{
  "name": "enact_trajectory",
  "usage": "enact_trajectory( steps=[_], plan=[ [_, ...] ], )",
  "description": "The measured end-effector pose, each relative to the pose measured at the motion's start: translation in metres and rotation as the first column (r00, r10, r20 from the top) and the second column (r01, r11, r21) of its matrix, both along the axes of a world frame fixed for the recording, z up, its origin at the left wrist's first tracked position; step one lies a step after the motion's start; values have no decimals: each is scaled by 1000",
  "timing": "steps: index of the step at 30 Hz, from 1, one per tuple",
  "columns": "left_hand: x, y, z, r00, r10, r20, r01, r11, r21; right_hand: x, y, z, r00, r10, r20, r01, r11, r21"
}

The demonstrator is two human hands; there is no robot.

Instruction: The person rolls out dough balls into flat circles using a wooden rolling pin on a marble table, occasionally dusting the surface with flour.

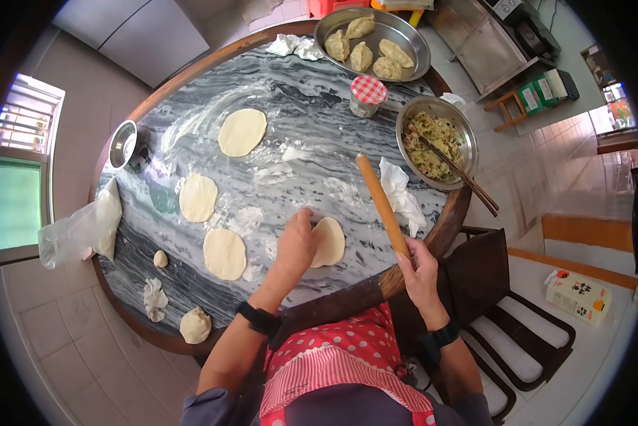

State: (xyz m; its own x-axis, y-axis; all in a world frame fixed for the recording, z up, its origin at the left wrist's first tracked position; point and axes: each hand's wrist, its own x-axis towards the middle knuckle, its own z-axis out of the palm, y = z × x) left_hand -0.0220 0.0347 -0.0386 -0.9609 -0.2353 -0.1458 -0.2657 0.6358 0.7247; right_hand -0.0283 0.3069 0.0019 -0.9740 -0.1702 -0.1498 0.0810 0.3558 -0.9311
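Note:
My right hand [420, 273] is closed around the lower end of a wooden rolling pin [382, 204], which points up and away over the table. My left hand [298, 243] lies at the left edge of a small flat dough round [328, 242]; its fingers are bent and partly hidden, so a grip on the dough cannot be made out. Three larger dough rounds lie farther left: one at the back [242, 133], one in the middle [198, 198] and one nearer the front [224, 254]. White flour is spread between them on the marble table [298, 99].
A tray [424, 53] holds several filled dumplings. Near it stand a jar [367, 96] and a bowl of filling [433, 147] with chopsticks. A small metal bowl [123, 145], plastic bag [84, 227], dough lump [195, 326] and crumpled tissue [401, 195] are around. A chair [475, 266] stands right.

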Motion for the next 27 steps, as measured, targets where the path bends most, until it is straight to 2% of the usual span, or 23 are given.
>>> enact_trajectory(
  steps=[1, 3, 4, 6, 7, 9, 10, 12, 13, 15, 16, 19, 21, 22, 24, 25, 27],
  plan=[
    [-4, -2, 4, 1000, -4, 1, 4, 1000, 0, 2, 2, -1, 1000, -8, 9, 8, 1000, -16],
    [-15, -7, 11, 959, -186, 213, 203, 978, -58, 5, 4, -4, 1000, -10, 18, 11, 999, -31],
    [-13, -7, 9, 960, -182, 212, 199, 978, -60, 6, 5, -5, 999, -21, 30, 23, 997, -69],
    [-6, -6, 5, 949, -301, -94, 265, 924, -276, 5, 6, -5, 999, -31, 38, 35, 993, -110],
    [-3, -5, 6, 948, -303, -93, 268, 922, -279, 6, 7, -3, 998, -37, 50, 42, 994, -102],
    [7, -1, 10, 865, -414, -282, 339, 898, -280, 9, 8, -1, 997, -47, 66, 53, 994, -91],
    [11, 0, 9, 864, -416, -284, 341, 898, -279, 9, 8, -1, 996, -50, 74, 57, 993, -99],
    [18, -5, 7, 904, -405, -139, 404, 914, -32, 9, 10, 0, 995, -51, 84, 60, 993, -103],
    [21, -7, 7, 905, -402, -138, 402, 915, -29, 9, 10, 1, 995, -39, 87, 48, 994, -98],
    [20, -10, 12, 933, -339, -120, 356, 920, 163, 8, 10, 2, 996, -26, 89, 35, 995, -94],
    [19, -7, 17, 933, -339, -120, 355, 920, 162, 8, 10, 2, 995, -27, 92, 36, 995, -97],
    [8, 1, 22, 958, -255, -129, 267, 960, 87, 10, 10, 0, 995, -29, 98, 40, 994, -104],
    [2, 0, 9, 929, -362, 76, 368, 925, -95, 11, 10, 1, 994, -30, 102, 41, 993, -110],
    [5, 0, 6, 929, -361, 76, 368, 925, -97, 12, 10, 2, 994, -35, 103, 45, 994, -100],
    [13, 2, 6, 875, -466, -132, 438, 878, -193, 13, 10, 5, 994, -40, 102, 49, 995, -91],
    [16, 3, 8, 873, -469, -133, 441, 876, -195, 13, 11, 6, 993, -43, 108, 53, 994, -92],
    [27, 1, 17, 714, -599, -363, 455, 791, -410, 18, 14, 7, 991, -57, 117, 68, 993, -93]
  ],
)
